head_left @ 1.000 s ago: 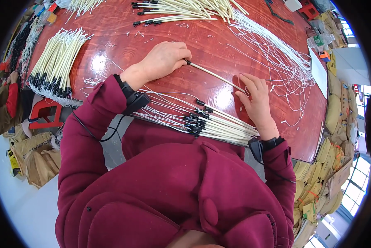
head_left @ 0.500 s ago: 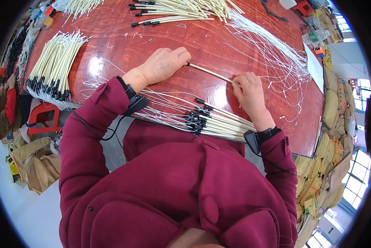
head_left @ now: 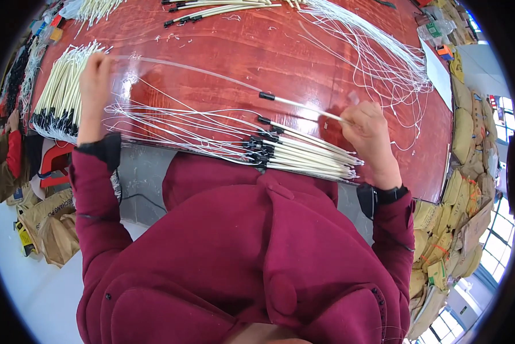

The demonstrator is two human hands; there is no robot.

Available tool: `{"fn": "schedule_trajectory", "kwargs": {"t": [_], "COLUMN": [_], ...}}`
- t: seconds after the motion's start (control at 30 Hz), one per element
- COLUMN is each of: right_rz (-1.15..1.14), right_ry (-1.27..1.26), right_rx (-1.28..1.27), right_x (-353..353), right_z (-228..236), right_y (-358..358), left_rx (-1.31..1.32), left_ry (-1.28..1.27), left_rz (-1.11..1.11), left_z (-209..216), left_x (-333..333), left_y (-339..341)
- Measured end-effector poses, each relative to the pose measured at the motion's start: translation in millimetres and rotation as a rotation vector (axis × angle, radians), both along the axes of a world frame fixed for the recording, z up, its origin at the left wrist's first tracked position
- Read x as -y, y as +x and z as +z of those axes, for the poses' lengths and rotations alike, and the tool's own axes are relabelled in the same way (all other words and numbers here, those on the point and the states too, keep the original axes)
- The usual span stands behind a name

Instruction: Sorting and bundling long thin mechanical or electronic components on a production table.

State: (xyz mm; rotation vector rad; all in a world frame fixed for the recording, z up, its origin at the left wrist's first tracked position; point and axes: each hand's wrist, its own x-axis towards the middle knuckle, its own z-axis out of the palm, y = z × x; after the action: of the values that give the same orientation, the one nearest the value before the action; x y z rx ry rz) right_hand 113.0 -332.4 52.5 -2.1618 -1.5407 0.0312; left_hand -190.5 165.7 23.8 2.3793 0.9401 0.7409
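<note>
Sleeved wire point(head_left: 303, 105) between both hands

Workshop, red bench point(head_left: 303, 63), sleeved wire bundles point(head_left: 309, 157), stacked sacks point(head_left: 469, 149)

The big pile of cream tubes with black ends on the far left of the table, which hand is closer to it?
Left. The left hand rests right at the pile of cream tubes, while the right hand is far across the red table, pinching a single tube.

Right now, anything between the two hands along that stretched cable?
Nothing visible. The sleeved cable runs free above the red table from the right hand to the left hand; the finished bundle lies nearer the body.
</note>
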Motion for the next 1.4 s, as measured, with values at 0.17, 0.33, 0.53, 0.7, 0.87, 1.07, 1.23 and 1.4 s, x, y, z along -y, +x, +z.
{"fn": "schedule_trajectory", "kwargs": {"t": [0.17, 0.33, 0.53, 0.7, 0.87, 1.07, 1.23, 1.4], "right_rz": [-0.007, 0.063, -0.049, -0.146, -0.322, -0.573, -0.504, -0.340], "right_ry": [-0.056, -0.121, -0.089, -0.083, -0.104, -0.093, 0.001, -0.011], "right_rx": [-0.092, -0.198, -0.069, 0.039, 0.106, 0.275, 0.253, 0.224], "right_x": [36.5, 54.2, 38.7, 37.1, 63.7, 86.2, 63.7, 22.1], "right_z": [13.2, 14.3, 8.6, -14.1, -39.5, -51.0, -41.9, -29.9], "right_y": [-9.9, -13.0, -2.7, 30.6, 63.2, 81.0, 63.4, 40.7], "left_rx": [-0.058, -0.318, -0.017, -0.030, -0.110, -0.155, -0.026, -0.100], "left_ry": [0.193, 0.315, 0.105, 0.316, 0.353, 0.330, 0.324, 0.148], "left_rz": [0.038, -0.048, -0.448, -0.835, -0.790, -0.813, -0.831, -0.947], "left_z": [-25.1, -12.4, 27.4, -4.6, -35.3, -43.9, -33.2, -12.0], "left_x": [-24.7, 18.2, 101.0, 172.8, 194.8, 196.4, 191.5, 193.9], "left_y": [-79.3, -63.5, 102.9, 238.3, 301.9, 307.6, 263.7, 200.4]}}
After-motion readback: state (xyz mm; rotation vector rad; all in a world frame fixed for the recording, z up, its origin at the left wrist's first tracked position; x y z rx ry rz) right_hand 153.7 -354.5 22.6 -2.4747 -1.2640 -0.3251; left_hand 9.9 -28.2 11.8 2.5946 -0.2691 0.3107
